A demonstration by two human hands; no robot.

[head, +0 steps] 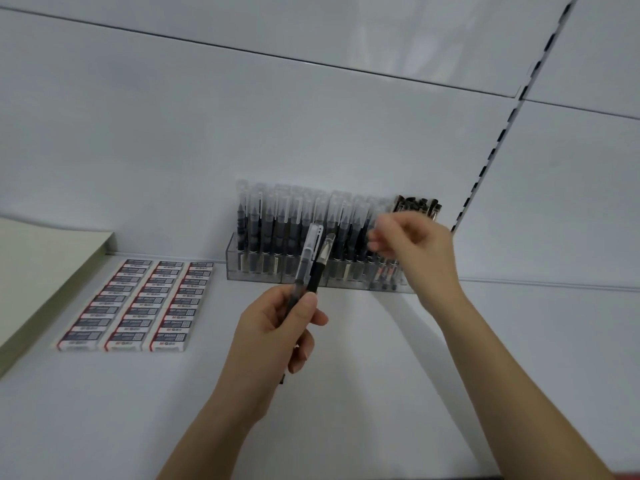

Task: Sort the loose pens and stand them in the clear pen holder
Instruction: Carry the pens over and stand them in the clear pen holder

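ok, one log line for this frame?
left hand: holds pens upright | right hand: at clear pen holder, right end | right grip: blurred, unclear

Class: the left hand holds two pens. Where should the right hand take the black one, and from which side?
Probably pinch the black pen on its bare barrel just above the left hand, bringing the right hand in from the right. The clear pen lies against its left side, and the left hand wraps everything lower.

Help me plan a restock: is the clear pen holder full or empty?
Nearly full: capped pens stand upright, closely packed, across the clear pen holder.
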